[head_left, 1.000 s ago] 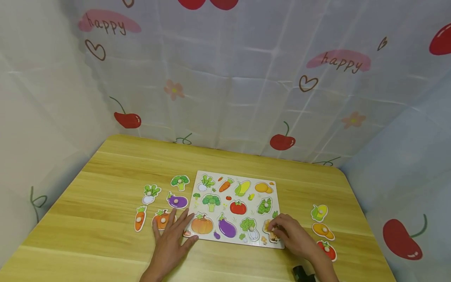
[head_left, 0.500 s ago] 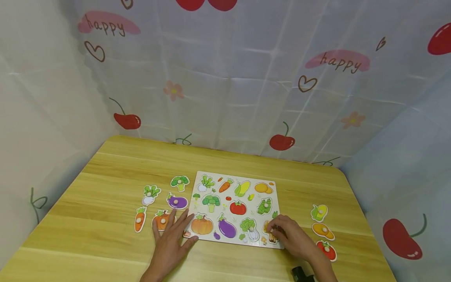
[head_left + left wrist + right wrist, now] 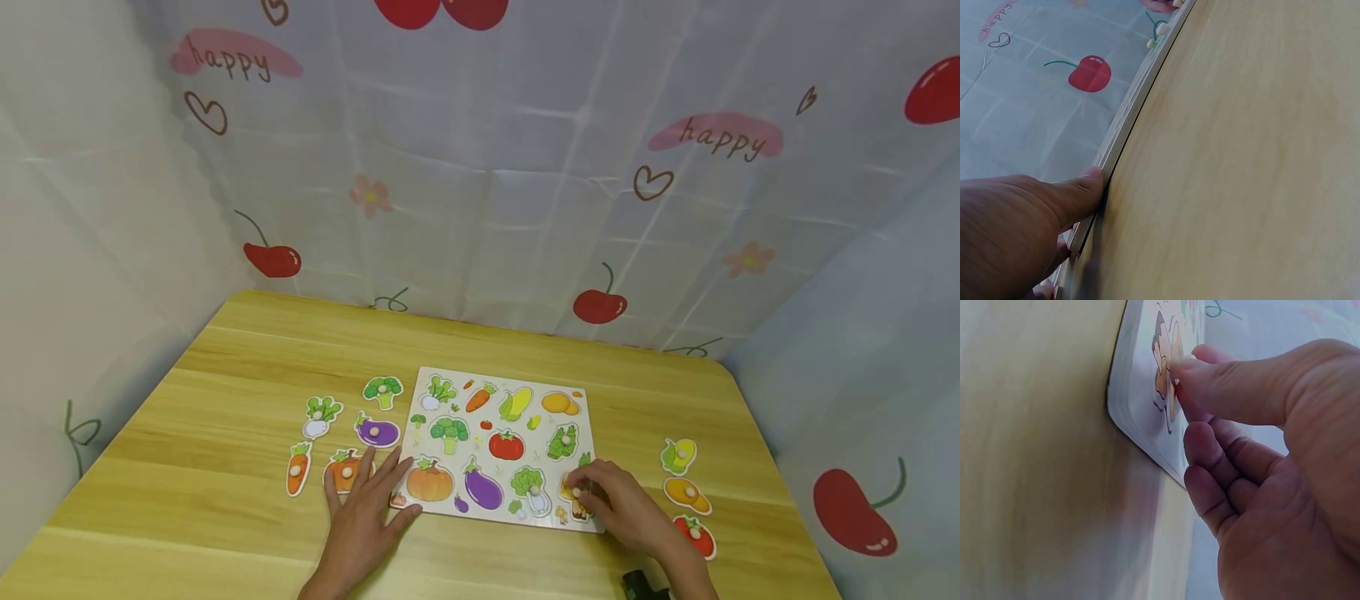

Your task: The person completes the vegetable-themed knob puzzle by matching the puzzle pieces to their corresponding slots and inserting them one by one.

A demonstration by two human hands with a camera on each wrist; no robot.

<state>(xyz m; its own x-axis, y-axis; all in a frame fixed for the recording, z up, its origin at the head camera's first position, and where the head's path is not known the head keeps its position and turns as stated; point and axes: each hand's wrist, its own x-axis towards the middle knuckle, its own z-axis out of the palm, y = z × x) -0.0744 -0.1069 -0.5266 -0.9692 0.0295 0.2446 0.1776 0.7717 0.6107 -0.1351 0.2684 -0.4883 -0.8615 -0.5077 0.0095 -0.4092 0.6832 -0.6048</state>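
A wooden vegetable puzzle board (image 3: 480, 517) lies on the table with printed vegetable shapes. My right hand (image 3: 626, 504) is at its near right corner, thumb and index finger pinching the knob of a mushroom puzzle piece (image 3: 580, 507). In the right wrist view the mushroom piece (image 3: 1175, 394) stands slightly off the board over its printed shape. My left hand (image 3: 363, 517) rests at the near left corner, fingers spread, thumb (image 3: 1082, 190) against the board's edge. Its fingertips are beside the pumpkin piece (image 3: 345, 472). A bok choy piece (image 3: 531, 492) and an asparagus piece (image 3: 562, 442) sit in the board.
Left of the board lie a broccoli piece (image 3: 383, 392), an eggplant piece (image 3: 377, 431), a radish piece (image 3: 318, 421) and a carrot piece (image 3: 297, 469). On the right are corn (image 3: 678, 456), potato (image 3: 686, 495) and tomato (image 3: 696, 537) pieces. A black object (image 3: 642, 585) shows near my right forearm.
My right fingers have shifted slightly on the mushroom piece, and its knob now shows between them. The left hand and the loose pieces stay put; the head view tilts a little.
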